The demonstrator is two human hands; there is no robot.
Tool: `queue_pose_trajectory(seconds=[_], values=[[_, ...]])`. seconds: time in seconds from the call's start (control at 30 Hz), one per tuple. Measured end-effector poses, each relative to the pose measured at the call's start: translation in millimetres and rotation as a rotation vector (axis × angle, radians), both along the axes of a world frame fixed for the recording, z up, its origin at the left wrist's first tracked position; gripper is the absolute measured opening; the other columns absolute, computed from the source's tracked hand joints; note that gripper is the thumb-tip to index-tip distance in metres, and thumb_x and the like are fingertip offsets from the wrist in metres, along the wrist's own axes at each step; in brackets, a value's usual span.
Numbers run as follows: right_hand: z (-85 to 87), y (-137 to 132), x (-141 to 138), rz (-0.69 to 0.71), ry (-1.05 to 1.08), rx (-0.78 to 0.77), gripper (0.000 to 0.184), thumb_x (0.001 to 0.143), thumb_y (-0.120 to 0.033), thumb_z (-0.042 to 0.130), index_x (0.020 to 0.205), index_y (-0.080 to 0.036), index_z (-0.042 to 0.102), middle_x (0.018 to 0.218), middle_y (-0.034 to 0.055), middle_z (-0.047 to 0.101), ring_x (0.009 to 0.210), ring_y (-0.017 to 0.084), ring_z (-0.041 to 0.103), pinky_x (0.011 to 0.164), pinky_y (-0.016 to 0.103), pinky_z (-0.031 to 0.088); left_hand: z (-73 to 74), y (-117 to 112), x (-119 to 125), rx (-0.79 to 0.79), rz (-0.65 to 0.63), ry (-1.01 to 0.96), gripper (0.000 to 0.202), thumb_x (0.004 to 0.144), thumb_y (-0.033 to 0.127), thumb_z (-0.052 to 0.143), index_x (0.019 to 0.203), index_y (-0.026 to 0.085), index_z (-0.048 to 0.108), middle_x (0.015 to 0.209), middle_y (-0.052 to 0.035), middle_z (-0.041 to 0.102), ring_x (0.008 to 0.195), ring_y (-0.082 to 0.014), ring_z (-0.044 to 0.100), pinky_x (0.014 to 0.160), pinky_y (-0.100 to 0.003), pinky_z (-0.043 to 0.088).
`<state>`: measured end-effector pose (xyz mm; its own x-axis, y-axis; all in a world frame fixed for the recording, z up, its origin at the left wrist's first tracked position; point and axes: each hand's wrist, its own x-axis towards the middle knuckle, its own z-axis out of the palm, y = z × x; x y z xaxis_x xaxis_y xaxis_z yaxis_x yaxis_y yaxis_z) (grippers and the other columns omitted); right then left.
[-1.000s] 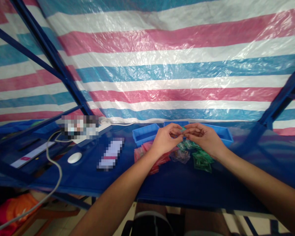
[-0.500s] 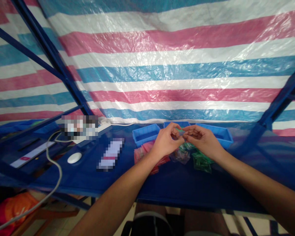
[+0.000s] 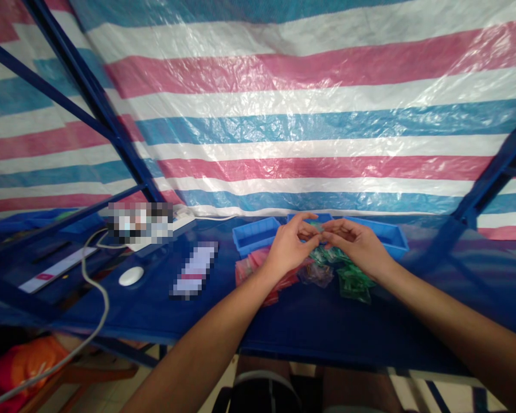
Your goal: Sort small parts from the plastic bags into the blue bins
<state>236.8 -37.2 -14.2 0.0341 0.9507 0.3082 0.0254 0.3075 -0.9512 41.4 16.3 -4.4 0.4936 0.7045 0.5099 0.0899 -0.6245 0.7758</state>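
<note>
My left hand (image 3: pixel 289 246) and my right hand (image 3: pixel 356 244) meet fingertip to fingertip above the blue table (image 3: pixel 318 327). Both pinch one small greenish piece (image 3: pixel 319 228), too small to name. Under the hands lie a pile of green packets (image 3: pixel 352 279), a pile of pink packets (image 3: pixel 251 271) and a clear packet (image 3: pixel 315 274). Just behind the hands stand three blue trays: a left one (image 3: pixel 253 233), a middle one (image 3: pixel 324 217) mostly hidden, and a right one (image 3: pixel 391 236).
A white mouse (image 3: pixel 131 276) and its grey cable (image 3: pixel 92 321) lie at the left, beside a white strip with a red mark (image 3: pixel 55 269). A striped plastic sheet (image 3: pixel 309 109) hangs behind. Blue frame bars (image 3: pixel 90 97) slant at the left and the right (image 3: pixel 494 172).
The hands have stayed together over the piles. My left thumb and forefinger have shifted slightly on the small piece; nothing was put down or picked up.
</note>
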Motion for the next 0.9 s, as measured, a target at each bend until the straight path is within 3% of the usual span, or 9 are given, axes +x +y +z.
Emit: queue_pose_trajectory(seconds=[0.1,0.23,0.33,0.43,0.6,0.73,0.9], values=[[-1.7,2.4,2.9,-0.018,0.014,-0.005,0.044,0.075,-0.055,0.093,0.103,-0.024,0.078,0.095,0.0050,0.082,0.080,0.022,0.074,0.079,0.038,0.061,-1.4,0.4,0.1,0.019,0.027,0.002,0.047,0.094,0.023,0.077,0.138,0.020,0.061,0.100,-0.0045,0.081,0.089,-0.0174,0.078,0.084,-0.030,0.062],[-6.5,6.4,6.8,-0.092,0.108,-0.035,0.043,0.073,-0.052,0.096,0.099,-0.024,0.077,0.088,0.0019,0.079,0.072,0.018,0.071,0.073,0.033,0.060,-2.0,2.8,-1.0,0.195,0.126,0.006,0.040,0.093,0.028,0.079,0.131,0.020,0.068,0.121,-0.0109,0.076,0.099,-0.0202,0.075,0.079,-0.031,0.062],[-7.5,6.3,7.0,-0.094,0.235,-0.103,0.045,0.072,-0.047,0.099,0.104,-0.024,0.077,0.086,0.0015,0.079,0.074,0.018,0.073,0.074,0.032,0.062,-1.3,3.8,-1.6,0.397,0.094,0.018,0.032,0.091,0.031,0.083,0.121,0.020,0.075,0.130,-0.0133,0.072,0.120,-0.0256,0.071,0.097,-0.039,0.061],[-5.6,4.1,6.5,-0.042,0.308,-0.173,0.048,0.072,-0.042,0.099,0.110,-0.024,0.076,0.087,0.0035,0.081,0.080,0.020,0.076,0.078,0.031,0.063,-1.8,4.0,-0.8,0.492,0.025,0.067,0.028,0.089,0.028,0.085,0.116,0.021,0.078,0.124,-0.0109,0.077,0.121,-0.0260,0.071,0.108,-0.044,0.056],[-3.2,2.8,7.9,-0.003,0.257,-0.211,0.044,0.074,-0.044,0.097,0.109,-0.025,0.079,0.095,0.0043,0.082,0.086,0.021,0.075,0.072,0.028,0.061,1.6,2.0,-2.0,0.462,0.019,0.104,0.014,0.099,0.022,0.073,0.110,0.022,0.081,0.112,-0.0066,0.082,0.110,-0.0233,0.074,0.105,-0.042,0.056],[-4.5,4.3,9.5,0.000,0.094,-0.165,0.035,0.082,-0.056,0.087,0.098,-0.025,0.083,0.102,0.0051,0.081,0.093,0.022,0.072,0.071,0.028,0.058,8.6,-3.1,-5.1,0.360,0.051,0.124,0.016,0.102,0.025,0.069,0.112,0.022,0.081,0.112,-0.0057,0.083,0.106,-0.0225,0.076,0.102,-0.039,0.057],[-2.3,1.8,7.8,-0.049,-0.112,-0.059,0.043,0.086,-0.066,0.081,0.104,-0.028,0.086,0.108,0.0055,0.081,0.092,0.024,0.070,0.076,0.034,0.058,11.6,-7.3,-6.6,0.194,0.088,0.095,0.027,0.101,0.031,0.070,0.126,0.022,0.077,0.112,-0.0052,0.084,0.095,-0.0202,0.078,0.086,-0.032,0.060]])
